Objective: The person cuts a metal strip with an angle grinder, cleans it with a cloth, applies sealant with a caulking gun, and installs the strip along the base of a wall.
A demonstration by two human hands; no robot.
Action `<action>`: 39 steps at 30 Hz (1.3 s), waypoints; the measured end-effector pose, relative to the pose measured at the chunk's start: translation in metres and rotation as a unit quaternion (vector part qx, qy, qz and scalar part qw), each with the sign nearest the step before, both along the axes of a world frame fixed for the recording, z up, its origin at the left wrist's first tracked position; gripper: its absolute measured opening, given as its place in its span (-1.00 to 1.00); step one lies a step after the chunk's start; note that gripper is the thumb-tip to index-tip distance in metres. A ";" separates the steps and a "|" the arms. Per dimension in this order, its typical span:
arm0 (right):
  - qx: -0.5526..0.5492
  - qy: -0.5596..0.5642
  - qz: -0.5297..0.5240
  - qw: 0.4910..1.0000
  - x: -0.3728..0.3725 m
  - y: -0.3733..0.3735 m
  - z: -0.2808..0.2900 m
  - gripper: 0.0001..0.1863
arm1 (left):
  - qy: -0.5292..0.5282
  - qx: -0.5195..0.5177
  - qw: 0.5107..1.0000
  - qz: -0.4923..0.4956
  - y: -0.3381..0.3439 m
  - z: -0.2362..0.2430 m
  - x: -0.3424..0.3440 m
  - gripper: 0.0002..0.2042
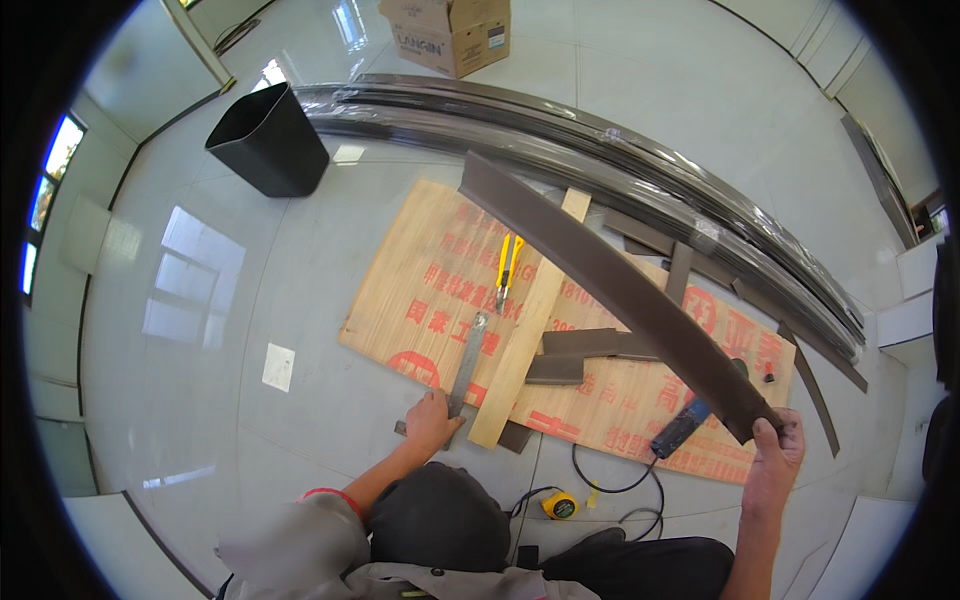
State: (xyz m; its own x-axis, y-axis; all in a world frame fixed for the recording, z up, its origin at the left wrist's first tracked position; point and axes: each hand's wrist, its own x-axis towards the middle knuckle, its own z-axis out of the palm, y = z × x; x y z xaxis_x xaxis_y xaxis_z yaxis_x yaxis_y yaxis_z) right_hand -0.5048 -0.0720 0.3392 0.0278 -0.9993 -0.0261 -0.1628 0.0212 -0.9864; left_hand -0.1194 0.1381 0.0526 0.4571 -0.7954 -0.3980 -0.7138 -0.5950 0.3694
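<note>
My right hand grips the near end of a long dark brown trim strip, thumb on top. The strip is raised and slants away to the far left across the plywood sheet. At the sheet's near left edge, my left hand is closed around the lower end of a flat steel ruler. A pale wooden slat crosses the sheet just right of the ruler. Beyond the ruler lies a yellow utility knife. Short brown offcuts rest under and beside the raised strip.
A blue corded power tool, partly hidden by the strip, lies near my right hand. A yellow tape measure sits by my legs. Long plastic-wrapped strips curve behind the sheet. A black bin and cardboard box stand farther off.
</note>
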 end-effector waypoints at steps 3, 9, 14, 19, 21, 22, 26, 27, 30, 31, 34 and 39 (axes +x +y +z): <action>-0.014 0.023 0.006 1.000 0.001 -0.001 -0.003 -0.88 | 0.042 -0.016 0.996 0.082 0.010 -0.023 -0.003 -0.57; -0.182 0.118 0.068 0.974 0.012 -0.001 0.006 -0.83 | 0.058 0.076 0.990 0.100 0.070 -0.017 0.031 -0.54; -0.419 0.302 0.141 0.845 0.030 0.007 0.020 -0.83 | -0.014 -0.076 0.994 0.082 0.086 0.013 0.060 -0.47; -0.547 0.375 0.205 0.720 0.046 0.016 0.029 -0.84 | -0.001 -0.369 0.929 0.039 -0.031 0.135 0.037 -0.55; -0.552 0.379 0.219 0.710 0.048 0.018 0.032 -0.84 | -0.083 -0.439 0.893 -0.055 -0.056 0.158 0.030 -0.49; -0.554 0.380 0.226 0.705 0.048 0.019 0.034 -0.85 | -0.123 -0.470 0.868 -0.102 -0.066 0.169 0.026 -0.45; -0.550 0.376 0.238 0.706 0.050 0.020 0.034 -0.84 | -0.113 -0.489 0.829 -0.248 -0.102 0.208 0.001 -0.35; -0.551 0.377 0.238 0.705 0.049 0.021 0.033 -0.84 | -0.097 -0.475 0.828 -0.282 -0.110 0.219 -0.006 -0.33; -0.553 0.370 0.266 0.697 0.048 0.021 0.033 -0.85 | 0.026 -0.432 0.829 -0.354 -0.136 0.240 -0.019 -0.31; -0.554 0.364 0.273 0.697 0.047 0.021 0.033 -0.85 | 0.081 -0.416 0.825 -0.373 -0.144 0.243 -0.020 -0.31; -0.555 0.341 0.297 0.698 0.050 0.022 0.029 -0.86 | 0.330 -0.203 0.844 -0.372 -0.160 0.239 -0.015 -0.35; -0.535 0.401 0.282 0.688 0.047 0.015 0.031 -0.82 | 0.488 -0.058 0.830 -0.263 -0.163 0.220 -0.024 -0.71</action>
State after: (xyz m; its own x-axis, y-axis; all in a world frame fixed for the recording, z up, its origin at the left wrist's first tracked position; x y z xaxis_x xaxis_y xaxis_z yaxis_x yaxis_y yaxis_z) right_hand -0.4575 -0.0572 0.3705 0.8243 -0.2946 0.4835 -0.3489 -0.9369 0.0241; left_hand -0.1430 -0.0244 0.2723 -0.4609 -0.8414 -0.2820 -0.1917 -0.2159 0.9574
